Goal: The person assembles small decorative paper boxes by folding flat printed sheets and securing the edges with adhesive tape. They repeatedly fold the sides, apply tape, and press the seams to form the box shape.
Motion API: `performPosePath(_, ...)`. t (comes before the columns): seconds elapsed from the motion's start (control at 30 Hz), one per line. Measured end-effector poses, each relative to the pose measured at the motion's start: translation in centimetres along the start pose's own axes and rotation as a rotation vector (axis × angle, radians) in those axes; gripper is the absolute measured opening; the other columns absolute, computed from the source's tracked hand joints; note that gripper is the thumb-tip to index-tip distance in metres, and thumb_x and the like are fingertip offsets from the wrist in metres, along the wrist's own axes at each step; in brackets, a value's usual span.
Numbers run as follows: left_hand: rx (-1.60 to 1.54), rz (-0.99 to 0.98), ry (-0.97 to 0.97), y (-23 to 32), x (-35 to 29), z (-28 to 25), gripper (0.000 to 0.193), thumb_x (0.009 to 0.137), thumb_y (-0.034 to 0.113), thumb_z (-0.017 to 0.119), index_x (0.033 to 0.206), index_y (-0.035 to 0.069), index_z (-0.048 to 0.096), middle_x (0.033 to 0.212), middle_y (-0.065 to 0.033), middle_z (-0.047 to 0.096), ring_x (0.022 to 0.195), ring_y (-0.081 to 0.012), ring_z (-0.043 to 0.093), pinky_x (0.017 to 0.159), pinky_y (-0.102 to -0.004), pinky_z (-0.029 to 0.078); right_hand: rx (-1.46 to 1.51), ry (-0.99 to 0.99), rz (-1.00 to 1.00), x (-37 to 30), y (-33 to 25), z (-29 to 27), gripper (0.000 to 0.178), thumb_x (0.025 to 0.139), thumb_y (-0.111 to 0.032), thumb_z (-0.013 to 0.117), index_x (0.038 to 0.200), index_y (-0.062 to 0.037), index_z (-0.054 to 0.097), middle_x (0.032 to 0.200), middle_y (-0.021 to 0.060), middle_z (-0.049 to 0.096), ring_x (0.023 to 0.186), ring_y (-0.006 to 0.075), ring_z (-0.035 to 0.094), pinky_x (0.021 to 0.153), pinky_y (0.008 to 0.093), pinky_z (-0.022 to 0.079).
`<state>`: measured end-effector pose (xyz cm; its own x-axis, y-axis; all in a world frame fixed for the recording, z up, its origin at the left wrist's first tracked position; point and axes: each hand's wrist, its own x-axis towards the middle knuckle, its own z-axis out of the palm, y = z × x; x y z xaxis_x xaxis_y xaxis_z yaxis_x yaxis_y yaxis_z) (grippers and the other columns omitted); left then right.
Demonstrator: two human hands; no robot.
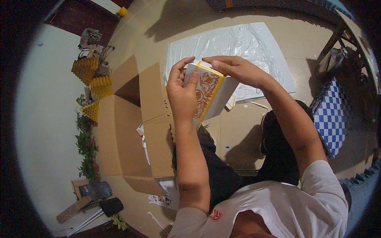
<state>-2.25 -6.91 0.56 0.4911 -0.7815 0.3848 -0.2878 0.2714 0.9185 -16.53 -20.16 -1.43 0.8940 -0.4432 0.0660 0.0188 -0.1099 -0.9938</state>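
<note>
The white box (208, 93) is held up in the air above the floor, just in front of the person's knees. Its long axis slants from the upper end, up by the fingertips, down and a little left toward the lap. The box lies to the right of the left hand (183, 90) and below and left of the right hand (238, 70) — so both are near the upper end, with neither at the lower.

The left grip pinches the box, thumb across its front side and fingers round the left edge. The right hand rests at the top, fingers along the far edge, thumb by the near corner; I cannot tell whether that grip is pressing or only touching.

Counted: one box in hand, with one orange-patterned panel showing; one large open carton (154, 113) to the left; one white sheet (282, 65) with clear film over it, beyond the hands; one small white-and-yellow piece (231, 103) on the floor; one blue-and-white checked item (331, 119) at the right; three yellow stacks (90, 110) far left. Small white scraps lie in the carton — too partly seen to number.
</note>
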Motion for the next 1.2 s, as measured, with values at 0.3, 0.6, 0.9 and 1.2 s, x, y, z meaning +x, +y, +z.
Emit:
performPosePath(0.3, -0.333, -0.125, 0.033, 0.1, 0.1, -0.9, 0.025, 0.089, 0.002, 0.061, 0.113, 0.002, 0.055, 0.104, -0.0098, 0.061, 0.09, -0.0139, 0.059, 0.083, -0.0266, 0.047, -0.056, -0.121, -0.193, -0.7, -1.2, -1.3, 0.055, 0.084, -0.037, 0.069, 0.132, -0.0133, 0.056, 0.138, 0.0096, 0.049, 0.122, 0.0237, 0.05, 0.1, 0.0371, 0.043)
performPosePath(0.6, -0.322, -0.318, -0.019, -0.6, 0.1, -1.0, 0.021, 0.085, 0.006, 0.069, 0.102, 0.004, 0.058, 0.096, -0.0052, 0.061, 0.086, -0.0126, 0.059, 0.081, -0.0256, 0.047, -0.09, -0.017, -0.333, -0.3, -1.1, -1.0, 0.05, 0.068, -0.017, 0.083, 0.114, -0.0088, 0.066, 0.124, 0.0075, 0.059, 0.109, 0.019, 0.058, 0.091, 0.0325, 0.049)
performPosePath(0.9, -0.611, -0.431, 0.083, -1.2, 0.2, -1.3, 0.028, 0.078, 0.006, 0.071, 0.103, 0.005, 0.058, 0.1, -0.0083, 0.063, 0.093, -0.0194, 0.061, 0.086, -0.0318, 0.049, 0.196, 0.123, -0.245, 0.5, 0.1, -0.5, 0.053, 0.076, -0.015, 0.078, 0.123, -0.0032, 0.056, 0.111, 0.0065, 0.063, 0.1, 0.0138, 0.059, 0.089, 0.029, 0.048)
performPosePath(1.2, -0.058, -0.259, -0.077, -0.6, -0.3, -0.3, 0.039, 0.081, 0.01, 0.07, 0.117, 0.002, 0.058, 0.111, -0.0085, 0.062, 0.103, -0.0167, 0.056, 0.095, -0.0329, 0.042, 0.094, 0.017, -0.202, 0.0, -0.4, -1.8, 0.044, 0.076, -0.014, 0.079, 0.114, -0.0079, 0.059, 0.082, -0.0023, 0.058, 0.077, 0.0066, 0.055, 0.071, 0.0231, 0.045)
